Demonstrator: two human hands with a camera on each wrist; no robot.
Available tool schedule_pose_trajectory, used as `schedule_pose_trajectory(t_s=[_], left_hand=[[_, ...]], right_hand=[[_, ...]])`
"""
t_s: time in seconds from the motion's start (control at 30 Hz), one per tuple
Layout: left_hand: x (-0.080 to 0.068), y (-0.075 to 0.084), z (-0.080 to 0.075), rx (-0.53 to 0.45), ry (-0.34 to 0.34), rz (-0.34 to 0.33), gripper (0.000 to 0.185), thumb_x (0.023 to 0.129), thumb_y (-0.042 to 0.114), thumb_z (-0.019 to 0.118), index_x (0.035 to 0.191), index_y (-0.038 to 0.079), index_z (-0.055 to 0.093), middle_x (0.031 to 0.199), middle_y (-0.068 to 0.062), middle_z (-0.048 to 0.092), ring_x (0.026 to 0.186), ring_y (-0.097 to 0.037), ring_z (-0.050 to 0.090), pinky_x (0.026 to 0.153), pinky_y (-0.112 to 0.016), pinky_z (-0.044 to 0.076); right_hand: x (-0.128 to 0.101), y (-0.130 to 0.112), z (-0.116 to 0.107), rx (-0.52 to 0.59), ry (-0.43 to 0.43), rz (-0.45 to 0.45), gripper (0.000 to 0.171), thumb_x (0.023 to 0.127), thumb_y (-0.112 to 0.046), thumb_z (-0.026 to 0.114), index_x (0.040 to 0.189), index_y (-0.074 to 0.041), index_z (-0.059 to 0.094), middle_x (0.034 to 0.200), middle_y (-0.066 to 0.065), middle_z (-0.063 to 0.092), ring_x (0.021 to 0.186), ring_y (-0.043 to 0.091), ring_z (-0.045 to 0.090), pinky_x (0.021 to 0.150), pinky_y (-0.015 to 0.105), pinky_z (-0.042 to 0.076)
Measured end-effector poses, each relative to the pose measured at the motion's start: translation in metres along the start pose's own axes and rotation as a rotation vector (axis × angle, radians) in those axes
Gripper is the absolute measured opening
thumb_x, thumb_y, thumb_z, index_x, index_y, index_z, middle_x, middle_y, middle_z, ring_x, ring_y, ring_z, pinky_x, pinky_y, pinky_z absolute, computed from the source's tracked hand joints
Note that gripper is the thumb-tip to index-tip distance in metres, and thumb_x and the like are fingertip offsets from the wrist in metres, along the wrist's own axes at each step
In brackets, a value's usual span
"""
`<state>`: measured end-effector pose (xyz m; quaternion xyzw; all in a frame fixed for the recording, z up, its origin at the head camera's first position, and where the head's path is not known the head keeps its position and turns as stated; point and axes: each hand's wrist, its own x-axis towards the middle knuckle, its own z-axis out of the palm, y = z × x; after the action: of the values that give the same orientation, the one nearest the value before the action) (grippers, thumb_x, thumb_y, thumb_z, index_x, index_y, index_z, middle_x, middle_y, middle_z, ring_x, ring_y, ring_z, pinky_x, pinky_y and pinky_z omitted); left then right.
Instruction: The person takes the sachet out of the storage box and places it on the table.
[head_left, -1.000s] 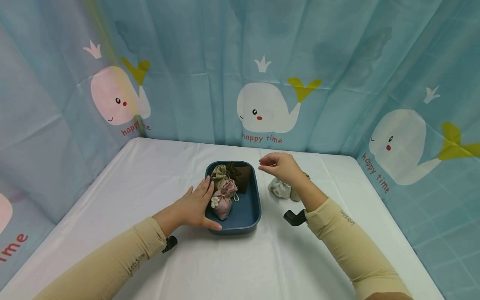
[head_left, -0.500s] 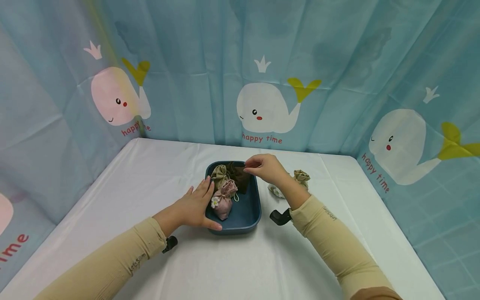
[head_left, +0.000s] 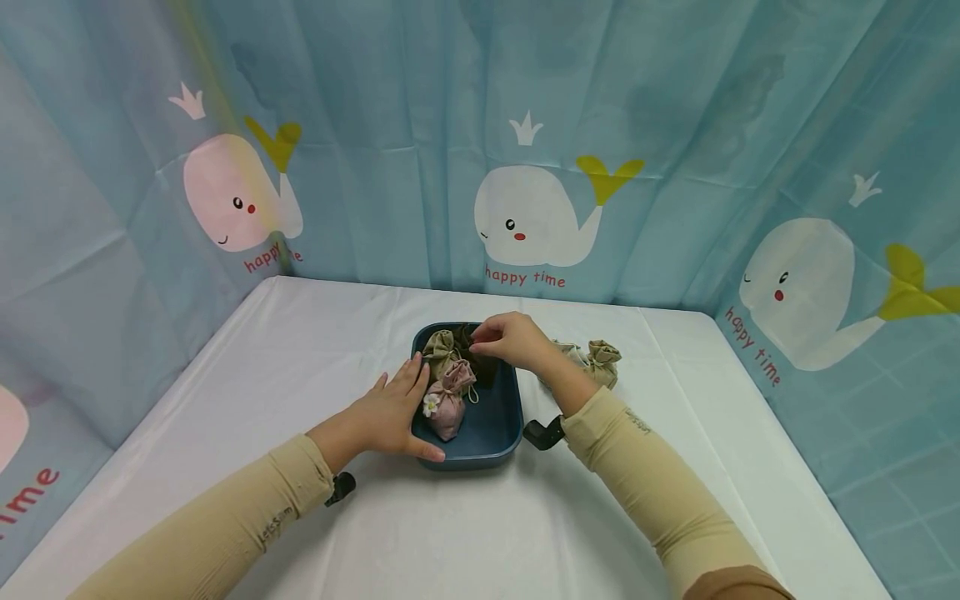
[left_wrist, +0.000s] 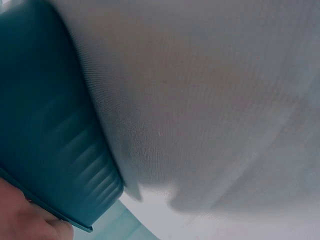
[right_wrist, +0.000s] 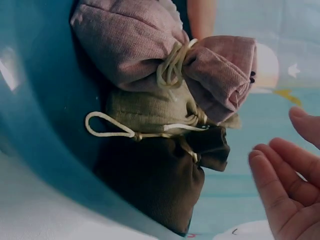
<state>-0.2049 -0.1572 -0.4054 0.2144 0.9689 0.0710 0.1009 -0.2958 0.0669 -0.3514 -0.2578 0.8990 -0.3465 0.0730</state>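
Left hand (head_left: 390,410) lies flat, fingers straight, against blue tray (head_left: 501,429) rim on the counter (head_left: 300,350). Right hand (head_left: 510,340) hovers over brown pouch (right_wrist: 160,185) in the tray, fingers loosely curled, apparently empty. Right wrist view shows pink pouch (right_wrist: 150,55) drawstrings.

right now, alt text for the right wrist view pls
Three small drawstring pouches lie bunched inside a blue tray: a pink pouch at the top, a beige pouch under it and a dark brown pouch lowest. The right hand's fingertips hover open at the right edge, touching none of them.
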Motion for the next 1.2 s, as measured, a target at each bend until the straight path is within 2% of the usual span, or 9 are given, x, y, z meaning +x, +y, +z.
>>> schedule_pose_trajectory(t_s=[0.47, 0.67, 0.8, 1.03, 1.2], left_hand=[[0.0, 0.001, -0.001, 0.01, -0.007, -0.006, 0.131, 0.057, 0.083, 0.055, 0.147, 0.003, 0.002, 0.151, -0.015, -0.012, 0.139, -0.029, -0.004, 0.106, -0.057, 0.012], [-0.001, 0.001, -0.001, 0.015, -0.004, -0.004, 0.132, 0.057, 0.084, 0.054, 0.147, 0.002, 0.002, 0.151, -0.016, -0.012, 0.139, -0.029, -0.004, 0.106, -0.057, 0.012], [-0.001, 0.001, -0.001, 0.007, -0.009, -0.008, 0.132, 0.057, 0.083, 0.055, 0.147, 0.002, 0.002, 0.151, -0.015, -0.012, 0.139, -0.029, -0.004, 0.106, -0.057, 0.012], [-0.001, 0.001, -0.001, 0.009, -0.01, -0.008, 0.132, 0.057, 0.084, 0.054, 0.146, 0.002, 0.002, 0.151, -0.015, -0.012, 0.139, -0.029, -0.004, 0.106, -0.057, 0.012], [-0.001, 0.001, -0.001, 0.01, -0.004, -0.004, 0.132, 0.056, 0.084, 0.053, 0.147, 0.002, 0.002, 0.151, -0.016, -0.011, 0.139, -0.029, -0.003, 0.106, -0.057, 0.012]], right_hand=[[0.005, 0.003, 0.011, -0.007, -0.176, 0.045, 0.034, 0.082, -0.026, 0.069, 0.111, -0.007, 0.067, 0.099, 0.001, 0.068, 0.089, 0.013, 0.062, 0.079, 0.031, 0.049], [0.004, -0.001, 0.014, -0.073, -0.247, 0.078, 0.037, 0.08, -0.029, 0.071, 0.112, -0.009, 0.067, 0.102, 0.0, 0.067, 0.092, 0.013, 0.061, 0.082, 0.032, 0.049], [0.005, -0.001, 0.017, -0.094, -0.262, 0.069, 0.034, 0.079, -0.027, 0.072, 0.107, -0.01, 0.069, 0.096, -0.002, 0.068, 0.086, 0.011, 0.062, 0.078, 0.029, 0.049], [0.003, -0.007, 0.017, -0.04, -0.266, 0.016, 0.022, 0.078, -0.014, 0.073, 0.099, -0.009, 0.07, 0.083, -0.002, 0.068, 0.075, 0.009, 0.062, 0.07, 0.025, 0.05], [0.004, -0.013, 0.019, -0.026, -0.285, -0.025, 0.019, 0.076, -0.016, 0.075, 0.094, -0.01, 0.07, 0.077, -0.003, 0.066, 0.071, 0.008, 0.061, 0.065, 0.023, 0.049]])
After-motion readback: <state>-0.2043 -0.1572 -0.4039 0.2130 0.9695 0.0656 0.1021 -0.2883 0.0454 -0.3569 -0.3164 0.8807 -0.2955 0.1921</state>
